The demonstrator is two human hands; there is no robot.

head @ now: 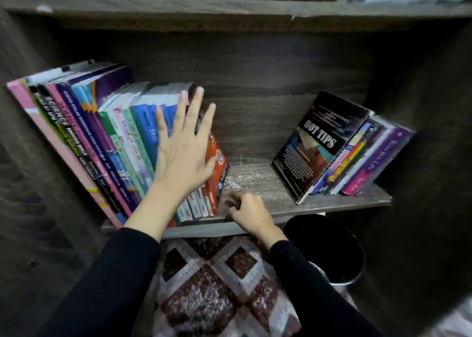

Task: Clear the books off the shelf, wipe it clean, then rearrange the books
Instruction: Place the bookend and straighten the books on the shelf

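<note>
Dark wood-grain shelf (255, 183) shows a bare, dusty gap mid-board. Fingers (196, 106) of the left hand (182, 155) spread wide, flat against the leaning left books (102, 137). The right hand (249, 212) curls at their foot, its grip too blurred to tell. Probably best to brace the row and draw a few out over the front edge. The right books (357, 155) lean well apart, and a black bin (329, 247) stands below.

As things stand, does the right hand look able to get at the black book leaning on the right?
Likely yes. The right hand is at the shelf front; only bare board separates it from the black book, which leans outermost on that side.
</note>
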